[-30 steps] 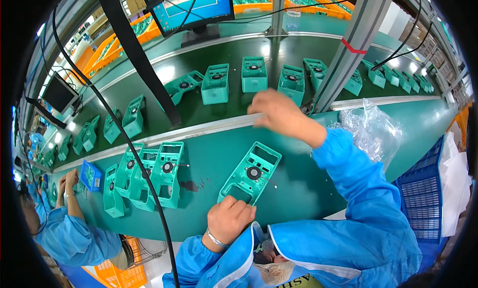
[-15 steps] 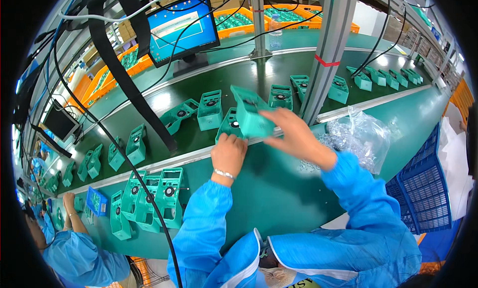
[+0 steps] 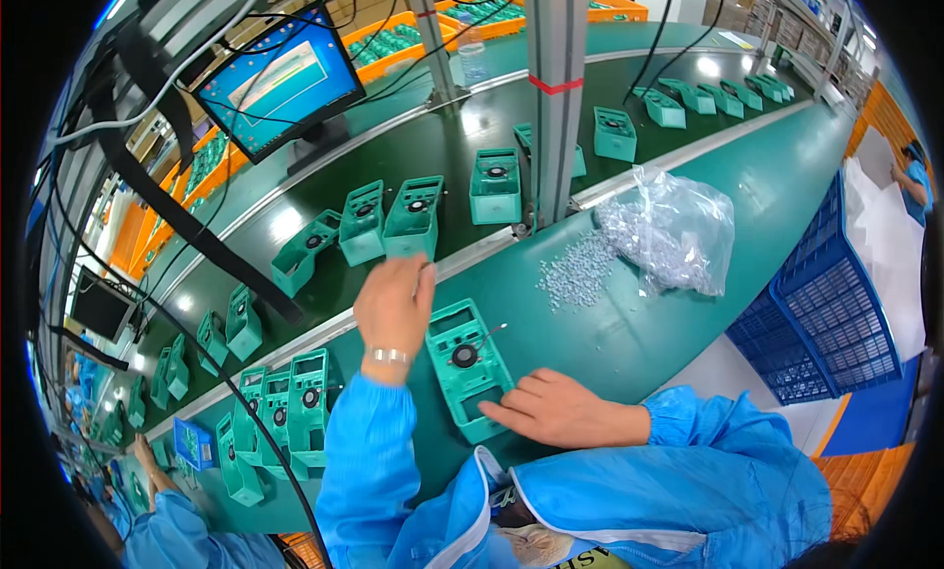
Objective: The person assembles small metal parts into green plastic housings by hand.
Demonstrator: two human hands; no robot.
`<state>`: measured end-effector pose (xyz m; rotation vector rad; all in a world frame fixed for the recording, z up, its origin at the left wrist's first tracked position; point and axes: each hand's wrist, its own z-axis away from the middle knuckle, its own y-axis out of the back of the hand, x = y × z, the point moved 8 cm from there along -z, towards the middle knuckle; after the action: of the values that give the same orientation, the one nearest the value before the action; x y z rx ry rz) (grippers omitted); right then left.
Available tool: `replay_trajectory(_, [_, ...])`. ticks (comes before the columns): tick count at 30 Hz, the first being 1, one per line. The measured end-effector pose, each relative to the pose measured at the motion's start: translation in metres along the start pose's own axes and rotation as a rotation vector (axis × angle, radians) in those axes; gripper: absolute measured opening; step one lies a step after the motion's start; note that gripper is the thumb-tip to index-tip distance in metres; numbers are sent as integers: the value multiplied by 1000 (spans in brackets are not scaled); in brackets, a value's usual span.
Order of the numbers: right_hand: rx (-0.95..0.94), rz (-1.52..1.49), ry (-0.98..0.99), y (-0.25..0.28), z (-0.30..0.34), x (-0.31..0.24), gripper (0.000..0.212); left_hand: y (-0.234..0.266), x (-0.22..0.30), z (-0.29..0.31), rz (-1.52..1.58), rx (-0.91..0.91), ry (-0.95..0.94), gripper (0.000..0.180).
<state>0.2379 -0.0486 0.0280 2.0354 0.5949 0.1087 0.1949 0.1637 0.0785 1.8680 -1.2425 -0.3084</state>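
A green plastic housing [image 3: 470, 372] with a round black speaker-like part and a short wire lies open side up on the bench in front of me. My right hand [image 3: 560, 409] is closed on its near right rim, fingertips over the wall. My left hand [image 3: 391, 308] is raised at the near end of another green housing [image 3: 413, 215], which sits on the conveyor. The left fingers point away from me and their tips are hidden, so I cannot see whether they touch that housing. Several similar housings stand in a group [image 3: 280, 412] left of my left sleeve.
Small grey pellets [image 3: 575, 271] lie beside a clear plastic bag [image 3: 678, 235] to the right. A metal post [image 3: 557, 107] rises at the belt's edge. Black cables hang across the left. A monitor [image 3: 280, 82] stands beyond the belt; blue crates [image 3: 826, 294] are at right.
The housing that was tilted up in my right hand now lies on the bench nearer me. My right hand has come down with it. My left hand remains by the belt. The view has shifted.
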Motion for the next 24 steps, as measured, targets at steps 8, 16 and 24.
replay_trajectory(8, [74,-426,-63,19,-9,38,25,52,81,113,15,-236,8,18])
replay_trajectory(16, [75,-56,-423,28,22,163,8,31,109,140,-36,-234,-52,32])
replay_trajectory(24, [14,23,-404,15,31,155,9,33,107,147,-48,-225,-91,31])
